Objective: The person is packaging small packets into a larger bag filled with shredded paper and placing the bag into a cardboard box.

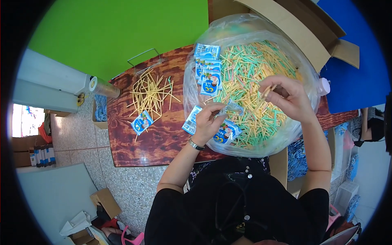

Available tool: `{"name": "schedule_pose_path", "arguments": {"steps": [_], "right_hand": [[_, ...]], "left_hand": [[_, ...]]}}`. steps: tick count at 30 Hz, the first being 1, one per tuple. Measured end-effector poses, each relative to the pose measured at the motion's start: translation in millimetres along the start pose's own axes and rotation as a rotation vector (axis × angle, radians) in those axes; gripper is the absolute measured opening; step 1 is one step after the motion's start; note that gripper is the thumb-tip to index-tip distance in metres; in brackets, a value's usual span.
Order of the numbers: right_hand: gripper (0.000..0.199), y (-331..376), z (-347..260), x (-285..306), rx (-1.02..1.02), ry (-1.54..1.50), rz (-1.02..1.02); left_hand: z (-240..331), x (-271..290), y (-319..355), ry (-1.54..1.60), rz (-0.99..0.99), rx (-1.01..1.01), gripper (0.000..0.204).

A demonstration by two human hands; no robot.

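A large clear plastic bag [191, 83] lies spread on the table, full of thin short sticks [245, 61] in yellow, green and pink. Over its left side my left hand [209, 122] is closed, pinching a small, partly see-through packet [233, 108]. Above the heap, my right hand [289, 100] pinches a few pale yellow sticks [264, 94] between thumb and fingers. Several blue-and-white packets [210, 81] overlap along the bag's left edge. Another blue-and-white packet [228, 131] lies on the sticks beside my left hand, and one more [191, 120] sits left of it.
On the dark red wood-patterned table [171, 143], longer yellow sticks [150, 93] lie in a loose pile with a blue packet [142, 122] at its near edge. A cylindrical container [105, 87] stands at the left. An open cardboard box [286, 26] rises behind the bag.
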State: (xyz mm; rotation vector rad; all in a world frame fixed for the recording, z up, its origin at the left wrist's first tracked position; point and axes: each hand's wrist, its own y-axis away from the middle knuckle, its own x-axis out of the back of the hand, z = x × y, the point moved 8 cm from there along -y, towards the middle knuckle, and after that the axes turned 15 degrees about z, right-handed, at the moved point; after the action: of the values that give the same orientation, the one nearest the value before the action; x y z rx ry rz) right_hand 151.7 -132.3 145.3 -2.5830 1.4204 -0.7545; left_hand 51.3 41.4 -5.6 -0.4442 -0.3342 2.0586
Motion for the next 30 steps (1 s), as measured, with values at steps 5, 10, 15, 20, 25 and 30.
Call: {"name": "schedule_pose_path", "arguments": {"steps": [5, 10, 15, 20, 25, 30], "right_hand": [[0.017, -14.1, 20.7, 2.4, -0.124, -0.043, 0.096], [0.015, -68.1, -21.9, -56.4, 0.037, -0.048, 0.159], [0.021, -132.7, -66.1, -184.8, 0.222, -0.328, 0.095], [0.022, -174.6, -75.3, -209.8, 0.313, -0.255, 0.121], [0.028, -130.4, -93.1, -142.9, 0.371, -0.004, -0.09], [0.03, -56.4, -35.8, -81.6, 0.2, 0.287, -0.186]], "left_hand": [[-14.4, 9.2, 2.5, 0.13, 0.025, 0.242, 0.032], [-52.9, 33.9, 32.8, 0.024, 0.084, 0.264, 0.029], [-58.0, 34.1, 52.3, -0.015, 0.06, 0.312, 0.028], [-41.9, 28.4, 44.6, 0.029, 0.032, 0.285, 0.03], [-40.1, 47.7, 35.9, 0.013, 0.108, 0.321, 0.031], [-18.6, 35.8, 12.3, -0.046, 0.099, 0.129, 0.031]]}}
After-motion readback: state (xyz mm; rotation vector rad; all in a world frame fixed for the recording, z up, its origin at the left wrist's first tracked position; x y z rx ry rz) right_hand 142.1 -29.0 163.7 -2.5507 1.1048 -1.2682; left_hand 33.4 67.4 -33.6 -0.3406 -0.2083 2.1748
